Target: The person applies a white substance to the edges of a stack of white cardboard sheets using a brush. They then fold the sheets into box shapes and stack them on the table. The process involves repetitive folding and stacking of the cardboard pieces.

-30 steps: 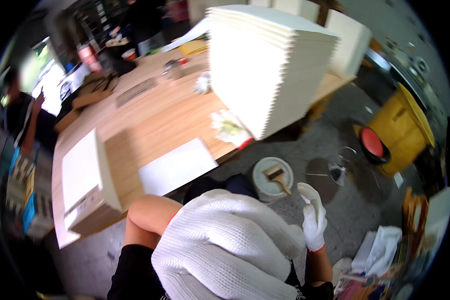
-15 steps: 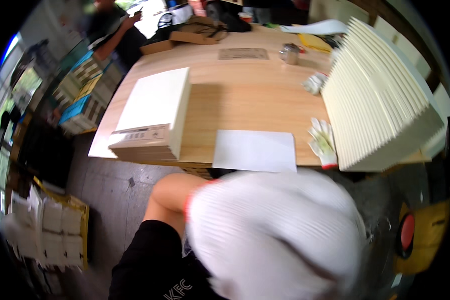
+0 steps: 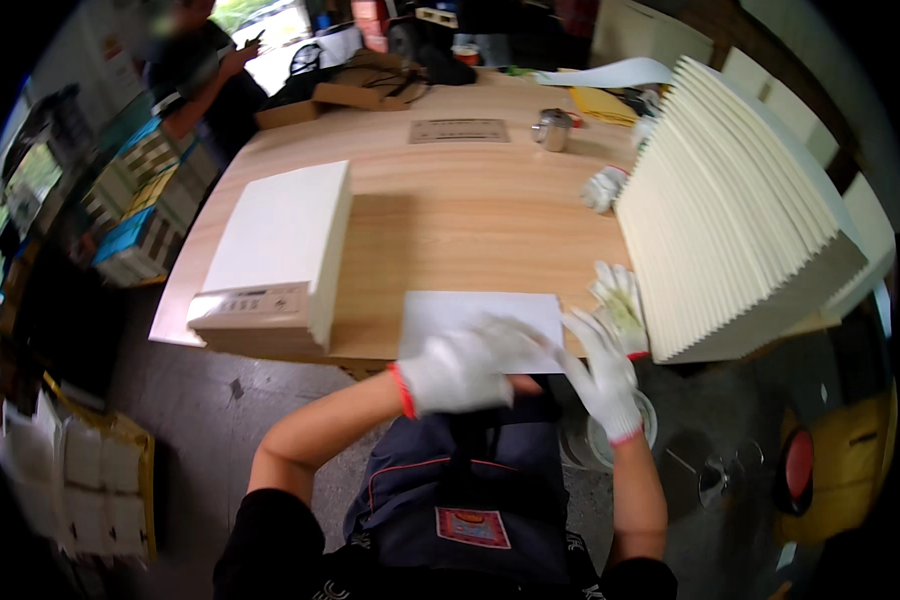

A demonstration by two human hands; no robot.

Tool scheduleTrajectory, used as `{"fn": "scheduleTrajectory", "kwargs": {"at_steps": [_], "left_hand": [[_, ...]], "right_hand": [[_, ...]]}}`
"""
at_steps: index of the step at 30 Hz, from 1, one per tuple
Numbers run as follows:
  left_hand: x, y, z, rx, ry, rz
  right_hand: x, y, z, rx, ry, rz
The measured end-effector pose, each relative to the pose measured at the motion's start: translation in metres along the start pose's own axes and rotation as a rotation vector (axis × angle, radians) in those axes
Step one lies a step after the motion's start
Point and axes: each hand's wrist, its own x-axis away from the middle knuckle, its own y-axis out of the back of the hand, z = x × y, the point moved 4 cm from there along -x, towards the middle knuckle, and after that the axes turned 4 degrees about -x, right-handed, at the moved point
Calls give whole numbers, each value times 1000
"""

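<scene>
Both my hands wear white knit gloves with red cuffs, at the near edge of the wooden table (image 3: 470, 200). My left hand (image 3: 455, 368) hangs over the near part of a white sheet (image 3: 450, 308); motion smears its fingers. Just right of the sheet is my right hand (image 3: 602, 375), its fingers stretched out and nothing seen in it. The fingertips of the two hands come close together. A stack of white sheets (image 3: 280, 225) with a brown printed strip (image 3: 255, 302) across its near end lies on the left. A spare glove (image 3: 618, 305) rests beyond my right hand.
At the right leans a tall stack of cream boards (image 3: 730, 220). Farther back are a crumpled glove (image 3: 603, 188), a metal mug (image 3: 552, 130), a brown printed card (image 3: 458, 131) and an open cardboard box (image 3: 370, 85). A person (image 3: 195, 80) stands at the far left. A bucket (image 3: 620, 440) stands below.
My gloved hands, one large and blurred close in front of the view before, are now lower and farther out at the table edge. The view has shifted slightly; the stacks stay put.
</scene>
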Motion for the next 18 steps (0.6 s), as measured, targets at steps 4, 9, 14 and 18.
{"fn": "scheduleTrajectory", "kwargs": {"at_steps": [4,9,14,18], "left_hand": [[45,-17,123,-730,440,98],[108,-42,178,-648,552,143],[80,-28,161,-625,531,269],[31,5,139,-503,544,211]], "right_hand": [[-26,-51,-69,389,199,96],[-44,-107,-81,455,33,576],[-33,-105,-88,351,-21,421],[-41,-68,-66,155,40,146]]}}
